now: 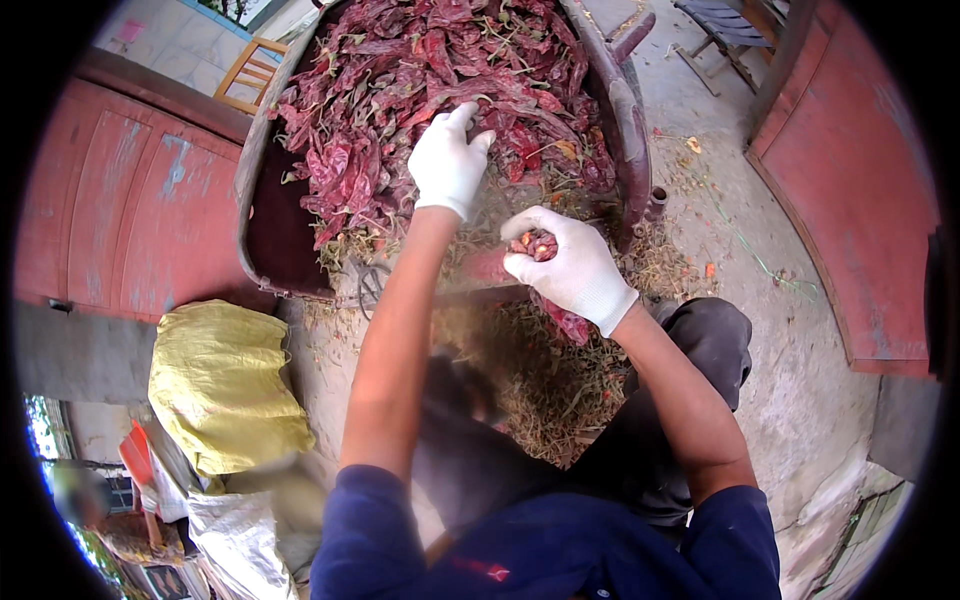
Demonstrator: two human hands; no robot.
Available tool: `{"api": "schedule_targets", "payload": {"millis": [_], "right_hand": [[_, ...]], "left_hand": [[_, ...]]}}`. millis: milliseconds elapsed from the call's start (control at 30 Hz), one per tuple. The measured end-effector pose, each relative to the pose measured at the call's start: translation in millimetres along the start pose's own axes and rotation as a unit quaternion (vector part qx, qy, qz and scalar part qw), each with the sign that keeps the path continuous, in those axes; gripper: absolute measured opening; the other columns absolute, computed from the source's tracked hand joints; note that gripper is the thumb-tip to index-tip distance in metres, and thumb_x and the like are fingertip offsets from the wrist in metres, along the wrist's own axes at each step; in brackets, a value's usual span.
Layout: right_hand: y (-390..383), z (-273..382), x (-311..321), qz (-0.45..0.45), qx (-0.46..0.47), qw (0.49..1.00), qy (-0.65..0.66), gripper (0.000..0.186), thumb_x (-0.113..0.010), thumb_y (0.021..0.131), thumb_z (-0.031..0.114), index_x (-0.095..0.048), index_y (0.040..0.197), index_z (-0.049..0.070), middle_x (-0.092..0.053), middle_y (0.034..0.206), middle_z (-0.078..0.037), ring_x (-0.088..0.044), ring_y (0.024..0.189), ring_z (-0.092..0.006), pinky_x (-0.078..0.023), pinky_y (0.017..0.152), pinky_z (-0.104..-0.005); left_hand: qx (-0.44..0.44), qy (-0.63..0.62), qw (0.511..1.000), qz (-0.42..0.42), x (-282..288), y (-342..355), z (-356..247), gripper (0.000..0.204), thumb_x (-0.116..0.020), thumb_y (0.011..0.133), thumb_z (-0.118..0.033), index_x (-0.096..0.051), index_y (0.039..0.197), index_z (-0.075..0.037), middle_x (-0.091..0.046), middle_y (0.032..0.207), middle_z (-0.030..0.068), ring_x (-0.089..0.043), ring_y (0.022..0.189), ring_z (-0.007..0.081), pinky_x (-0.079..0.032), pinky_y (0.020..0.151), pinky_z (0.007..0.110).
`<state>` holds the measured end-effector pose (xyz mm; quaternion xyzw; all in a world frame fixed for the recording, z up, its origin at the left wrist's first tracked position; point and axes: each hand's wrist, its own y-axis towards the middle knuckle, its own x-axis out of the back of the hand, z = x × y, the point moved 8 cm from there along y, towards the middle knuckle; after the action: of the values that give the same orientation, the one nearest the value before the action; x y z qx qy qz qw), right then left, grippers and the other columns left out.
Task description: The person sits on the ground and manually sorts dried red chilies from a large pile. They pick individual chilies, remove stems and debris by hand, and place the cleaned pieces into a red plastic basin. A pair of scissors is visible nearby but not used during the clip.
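Observation:
Dried red chili peppers [440, 60] fill a large metal cart tub [247, 190] in front of me, wrinkled and dark red, some with pale stems. My left hand [448, 165], in a white glove, reaches over the pile with thumb and forefinger apart, nothing seen between them. In its white glove, my right hand [575, 262] is closed around a bunch of dried chili peppers [534, 246]. Their stem ends face up past the thumb, and red tips [565, 320] hang out below the hand.
Broken stems and bits [560, 400] lie heaped between my legs, under the tub's near edge. A yellow woven sack [225, 385] and a white sack [240, 540] are at my left. Red metal doors [850, 180] stand on both sides. A folding chair [725, 35] is at the far right.

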<state>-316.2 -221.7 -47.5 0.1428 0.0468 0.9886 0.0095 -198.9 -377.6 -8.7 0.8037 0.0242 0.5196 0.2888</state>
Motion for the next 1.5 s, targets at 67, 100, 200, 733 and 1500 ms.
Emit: {"api": "schedule_targets", "payload": {"millis": [67, 100, 200, 733, 1500], "right_hand": [[-1, 4, 0, -0.003, 0.008, 1.0, -0.004, 0.027, -0.071, 0.078, 0.027, -0.07, 0.102, 0.014, -0.072, 0.091, -0.014, -0.069, 0.087, -0.0321, -0.053, 0.081, -0.0401], [-1, 0, -1, 0.003, -0.01, 1.0, -0.017, 0.028, -0.07, 0.078, 0.028, -0.071, 0.103, 0.016, -0.072, 0.093, -0.015, -0.069, 0.088, -0.0329, -0.053, 0.083, -0.0414], [2, -6, 3, -0.007, 0.008, 0.998, -0.065, 0.028, -0.07, 0.078, 0.03, -0.071, 0.102, 0.016, -0.072, 0.094, -0.014, -0.069, 0.088, -0.0336, -0.053, 0.082, -0.0415], [-4, 25, -9, -0.069, 0.127, 0.946, -0.291, 0.061, -0.071, 0.078, 0.026, -0.055, 0.137, 0.026, -0.068, 0.081, -0.009, -0.067, 0.07, -0.0297, -0.053, 0.063, -0.0423], [7, -10, -33, 0.13, -0.04, 0.96, 0.243, 0.021, -0.072, 0.086, 0.014, -0.07, 0.1, 0.0, -0.071, 0.084, -0.004, -0.065, 0.075, -0.0119, -0.051, 0.07, -0.0276]], "left_hand": [[-0.045, 0.071, 0.996, 0.016, -14, 4, 1, 0.037, -0.078, 0.08, -0.028, -0.07, 0.111, -0.01, -0.069, 0.091, 0.0124, -0.068, 0.083, 0.0279, -0.053, 0.073, 0.037], [-0.039, 0.059, 0.997, 0.004, -17, 4, 7, 0.031, -0.078, 0.08, -0.029, -0.072, 0.103, -0.009, -0.067, 0.086, 0.0123, -0.066, 0.08, 0.0291, -0.052, 0.071, 0.038], [-0.058, 0.054, 0.997, -0.017, -12, -3, 1, 0.027, -0.078, 0.08, -0.029, -0.073, 0.097, -0.008, -0.067, 0.088, 0.0119, -0.066, 0.079, 0.0289, -0.052, 0.071, 0.038], [0.158, -0.363, 0.913, 0.1, 29, -95, 14, 0.016, -0.066, 0.094, -0.016, -0.067, 0.099, 0.0, -0.07, 0.084, 0.0037, -0.06, 0.076, 0.0097, -0.051, 0.073, 0.027], [-0.049, -0.326, 0.939, 0.1, 84, -113, -30, 0.02, -0.069, 0.091, -0.018, -0.073, 0.098, 0.001, -0.07, 0.097, 0.0057, -0.065, 0.09, 0.0143, -0.051, 0.08, 0.029]]}}
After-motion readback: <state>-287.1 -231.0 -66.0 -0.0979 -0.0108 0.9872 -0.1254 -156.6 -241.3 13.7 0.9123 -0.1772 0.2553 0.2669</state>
